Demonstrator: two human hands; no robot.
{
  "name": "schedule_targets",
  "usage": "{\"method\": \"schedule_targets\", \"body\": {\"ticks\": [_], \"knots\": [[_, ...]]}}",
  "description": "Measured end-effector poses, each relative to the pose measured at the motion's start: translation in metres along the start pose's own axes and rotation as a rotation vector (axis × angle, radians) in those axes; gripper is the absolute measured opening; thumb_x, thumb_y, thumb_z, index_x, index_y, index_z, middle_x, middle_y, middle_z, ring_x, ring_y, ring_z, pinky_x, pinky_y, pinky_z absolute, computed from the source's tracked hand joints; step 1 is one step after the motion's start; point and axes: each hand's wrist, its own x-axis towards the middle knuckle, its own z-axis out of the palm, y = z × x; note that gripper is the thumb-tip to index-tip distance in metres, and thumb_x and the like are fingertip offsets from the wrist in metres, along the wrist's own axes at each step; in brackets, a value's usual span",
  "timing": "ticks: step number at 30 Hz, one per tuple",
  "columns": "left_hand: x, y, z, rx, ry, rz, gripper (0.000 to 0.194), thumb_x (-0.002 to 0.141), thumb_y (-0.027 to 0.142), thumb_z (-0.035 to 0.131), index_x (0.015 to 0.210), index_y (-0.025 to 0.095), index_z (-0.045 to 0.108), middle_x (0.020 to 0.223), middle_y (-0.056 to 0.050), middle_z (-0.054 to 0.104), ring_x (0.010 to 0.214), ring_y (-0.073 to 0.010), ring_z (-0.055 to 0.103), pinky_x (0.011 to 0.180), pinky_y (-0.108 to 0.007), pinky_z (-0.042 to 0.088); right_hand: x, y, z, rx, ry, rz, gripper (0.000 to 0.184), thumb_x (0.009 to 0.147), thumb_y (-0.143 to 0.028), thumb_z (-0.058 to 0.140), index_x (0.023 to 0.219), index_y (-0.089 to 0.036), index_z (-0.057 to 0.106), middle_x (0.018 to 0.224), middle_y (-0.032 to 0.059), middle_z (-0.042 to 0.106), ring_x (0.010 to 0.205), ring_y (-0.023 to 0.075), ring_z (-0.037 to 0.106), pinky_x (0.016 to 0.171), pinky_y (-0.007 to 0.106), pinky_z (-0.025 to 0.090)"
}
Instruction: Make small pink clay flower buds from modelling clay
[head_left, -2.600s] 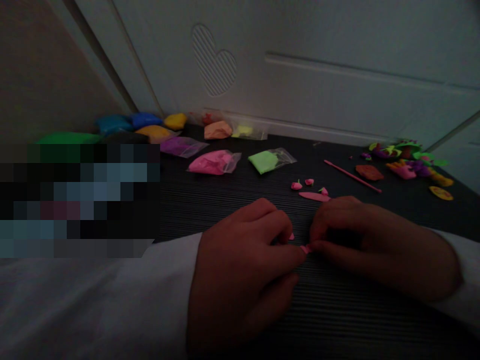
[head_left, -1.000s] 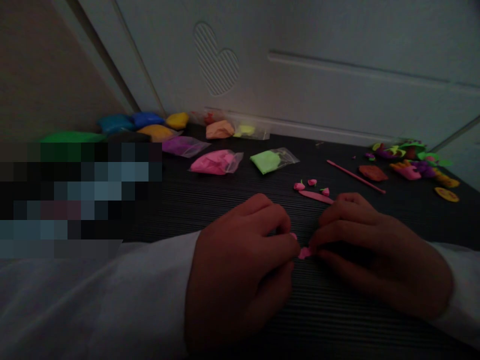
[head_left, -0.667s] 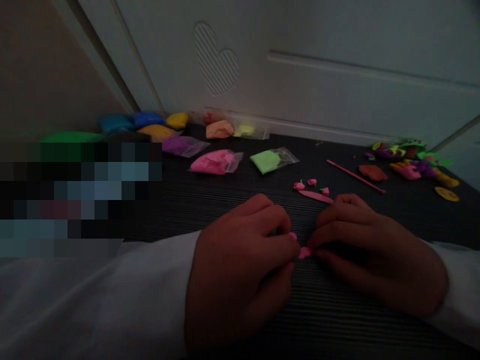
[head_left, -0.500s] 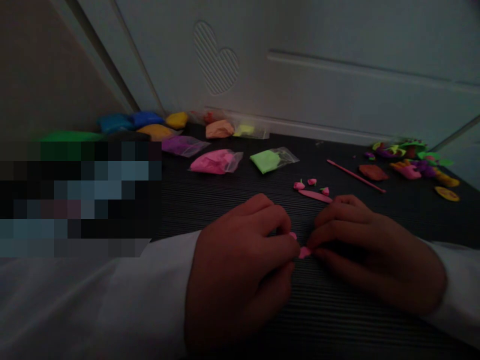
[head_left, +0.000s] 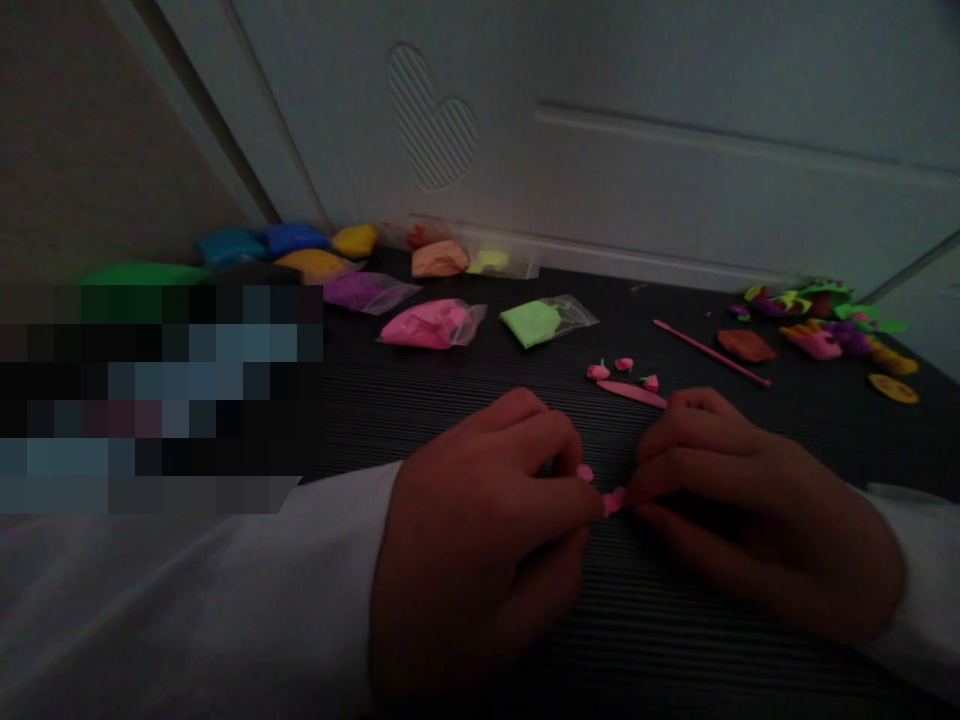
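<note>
Between my fingertips is a small, thin piece of pink modelling clay [head_left: 613, 501]. My left hand [head_left: 491, 530] pinches its left end, and my right hand [head_left: 757, 510] has its right end between thumb and fingers. A second pink clay bit [head_left: 585, 472] shows beside my left index finger; whether it touches the finger I cannot tell. Just beyond the hands lies a flat pink modelling tool [head_left: 630, 392], its right end by my right knuckles. Three little pink clay rosebuds with green bits, one of them a rosebud [head_left: 598, 372] at the left, lie around that tool.
Bags of coloured clay line the back, among them a pink bag [head_left: 427, 325] and a light green bag [head_left: 532, 322]. A thin pink stick [head_left: 711, 352] and a reddish-brown clay lump [head_left: 745, 346] lie right. Finished clay figures [head_left: 817, 320] crowd the far right. A white panel [head_left: 637, 180] stands behind.
Over the last seconds more of the pink clay has come into view between my fingertips. My right hand has shifted slightly, lately a little to the right. The other things stay put.
</note>
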Motion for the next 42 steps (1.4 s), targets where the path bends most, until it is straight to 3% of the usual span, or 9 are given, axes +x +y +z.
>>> {"method": "schedule_targets", "body": {"ticks": [12,19,23,30,42], "knots": [[0.001,-0.001,0.003,0.063,-0.046,0.021,0.011,0.075,0.017,0.052,0.082,0.020,0.060,0.084,-0.002,0.045,0.081,-0.0172,0.039,0.071,-0.032,0.032,-0.001,-0.001,0.000,-0.055,0.000,-0.065,0.013,0.073,-0.009,0.051,0.077,-0.018,0.059,0.073,0.0008,0.055,0.067,0.0135,0.048,0.074,0.041,0.031],[0.000,-0.001,0.002,0.008,0.017,0.027,0.014,0.077,0.015,0.049,0.084,0.017,0.061,0.083,-0.002,0.047,0.080,-0.0157,0.040,0.071,-0.031,0.033,0.000,0.001,0.000,-0.081,0.002,-0.046,0.013,0.076,-0.010,0.049,0.079,-0.019,0.058,0.074,0.0009,0.056,0.069,0.0138,0.050,0.074,0.040,0.031],[0.002,-0.004,0.001,-0.021,0.076,-0.012,0.016,0.078,0.013,0.047,0.082,0.015,0.062,0.083,-0.003,0.049,0.081,-0.0156,0.041,0.072,-0.031,0.033,0.000,0.001,0.000,-0.078,0.006,-0.036,0.012,0.075,-0.010,0.049,0.078,-0.018,0.057,0.075,0.0012,0.057,0.069,0.0134,0.050,0.075,0.040,0.031],[0.008,-0.011,-0.001,0.019,0.077,-0.087,0.009,0.073,0.013,0.049,0.072,0.014,0.058,0.078,-0.003,0.050,0.078,-0.0179,0.041,0.069,-0.034,0.034,-0.001,0.000,-0.001,-0.067,-0.003,-0.038,0.012,0.076,-0.011,0.048,0.079,-0.018,0.058,0.076,0.0019,0.058,0.071,0.0142,0.051,0.074,0.038,0.031],[0.011,-0.015,0.000,-0.110,0.072,-0.162,0.010,0.072,0.015,0.057,0.081,0.017,0.062,0.080,0.000,0.053,0.081,-0.0148,0.046,0.072,-0.029,0.035,0.001,0.000,0.002,0.032,0.034,0.023,0.016,0.078,-0.009,0.047,0.083,-0.018,0.058,0.078,0.0023,0.057,0.072,0.0146,0.050,0.071,0.036,0.030]]}}
